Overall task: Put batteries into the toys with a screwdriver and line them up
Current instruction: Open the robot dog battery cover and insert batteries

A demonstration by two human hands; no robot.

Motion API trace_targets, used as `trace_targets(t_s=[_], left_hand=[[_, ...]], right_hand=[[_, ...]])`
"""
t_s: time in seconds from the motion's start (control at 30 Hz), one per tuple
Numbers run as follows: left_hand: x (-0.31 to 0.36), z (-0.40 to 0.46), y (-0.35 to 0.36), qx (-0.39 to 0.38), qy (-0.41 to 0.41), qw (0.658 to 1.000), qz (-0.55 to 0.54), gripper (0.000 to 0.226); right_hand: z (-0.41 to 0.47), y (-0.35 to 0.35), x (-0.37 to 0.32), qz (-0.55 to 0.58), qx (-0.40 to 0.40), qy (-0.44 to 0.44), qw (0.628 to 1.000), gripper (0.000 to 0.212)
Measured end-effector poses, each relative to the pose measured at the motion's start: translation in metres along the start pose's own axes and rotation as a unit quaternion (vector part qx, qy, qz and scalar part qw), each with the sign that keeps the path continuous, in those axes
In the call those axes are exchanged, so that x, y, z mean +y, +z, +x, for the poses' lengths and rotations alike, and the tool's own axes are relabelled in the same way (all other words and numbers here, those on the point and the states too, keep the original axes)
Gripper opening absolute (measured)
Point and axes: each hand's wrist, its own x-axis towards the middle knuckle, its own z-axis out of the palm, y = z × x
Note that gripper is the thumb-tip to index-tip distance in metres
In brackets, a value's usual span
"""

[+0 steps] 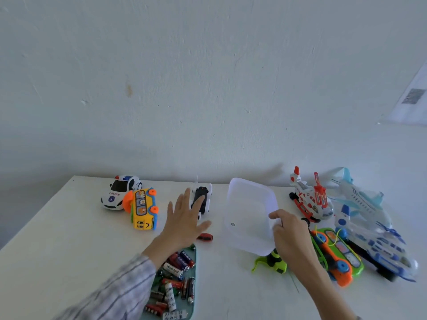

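**Hands over the toy table, lid in the right**

While the left hand point(184, 218) hangs flat above the white table point(69, 227) with its fingers straight and spread, holding nothing, the right hand point(288, 234) pinches the near right edge of a clear plastic lid point(249, 211), thumb on top and fingers curled under, tilting it up off the table. A striped sleeve point(124, 289) covers the left forearm; the right forearm is bare.

Just past the left fingertips lies a small black-and-white toy point(202, 200), turned so that its dark underside faces up. Whether the fingers touch it cannot be told. A red-and-black screwdriver point(205, 237) lies on the table just right of the left palm, partly hidden by it. Under the left wrist sits a pale green tray point(193, 285) heaped with loose batteries point(178, 273) in red, black and white.

At the far left a white police car point(119, 192) stands on its wheels, and a yellow bus point(144, 209) lies on its side just beside it, touching or nearly so.

On the right the other toys crowd together: a red-and-white helicopter point(310, 197) by the wall, a pale blue plane point(360, 197) behind it, a blue-and-white ship point(379, 245) nearer, and an orange-and-green vehicle point(335, 255) beside the right wrist. A lime green toy point(270, 264) lies partly under the raised lid and the right hand.

A sheet of paper point(411, 100) hangs on the wall at the upper right.
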Motion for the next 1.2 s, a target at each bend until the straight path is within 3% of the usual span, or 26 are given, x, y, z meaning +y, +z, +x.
trace_targets(t_s=[0.23, 0.33, 0.4, 0.53, 0.6, 0.67, 0.77, 0.87, 0.97, 1.07, 1.13, 1.2], left_hand=[[0.011, 0.080, 0.029, -0.005, -0.111, 0.989, 0.094, 0.071], [0.006, 0.085, 0.027, 0.020, -0.124, 0.988, 0.093, 0.050], [0.000, 0.082, 0.021, 0.040, -0.151, 0.987, 0.036, 0.037], [-0.015, 0.053, -0.010, 0.080, -0.201, 0.961, -0.170, 0.034], [-0.019, 0.026, -0.031, 0.089, -0.228, 0.929, -0.279, 0.037], [-0.019, -0.005, -0.050, 0.098, -0.245, 0.891, -0.369, 0.040], [-0.017, -0.046, -0.067, 0.113, -0.271, 0.817, -0.496, 0.048], [-0.017, -0.082, -0.072, 0.109, -0.283, 0.787, -0.537, 0.026], [-0.021, -0.109, -0.066, 0.113, -0.274, 0.777, -0.556, 0.025], [-0.020, -0.124, -0.062, 0.131, -0.254, 0.775, -0.564, 0.022], [-0.018, -0.130, -0.059, 0.140, -0.235, 0.760, -0.590, 0.030], [-0.016, -0.134, -0.057, 0.137, -0.205, 0.761, -0.599, 0.050]], right_hand=[[0.025, 0.004, 0.009, -0.003, -0.034, -0.017, 0.999, 0.039], [0.037, 0.005, 0.003, -0.022, -0.044, -0.036, 0.998, 0.041], [0.046, 0.010, -0.003, -0.043, -0.053, -0.054, 0.996, 0.043], [0.069, 0.029, -0.015, -0.099, -0.078, -0.087, 0.988, 0.036], [0.079, 0.041, -0.022, -0.139, -0.099, -0.093, 0.981, 0.021], [0.088, 0.056, -0.027, -0.186, -0.113, -0.106, 0.970, 0.028], [0.102, 0.077, -0.024, -0.212, -0.127, -0.140, 0.959, 0.016], [0.105, 0.089, -0.018, -0.285, -0.166, -0.136, 0.934, 0.014], [0.106, 0.097, -0.012, -0.311, -0.172, -0.127, 0.926, 0.037], [0.103, 0.094, -0.008, -0.338, -0.190, -0.144, 0.910, 0.039], [0.099, 0.090, -0.005, -0.328, -0.213, -0.152, 0.908, 0.037], [0.086, 0.077, -0.009, -0.294, -0.194, -0.165, 0.921, 0.022]])
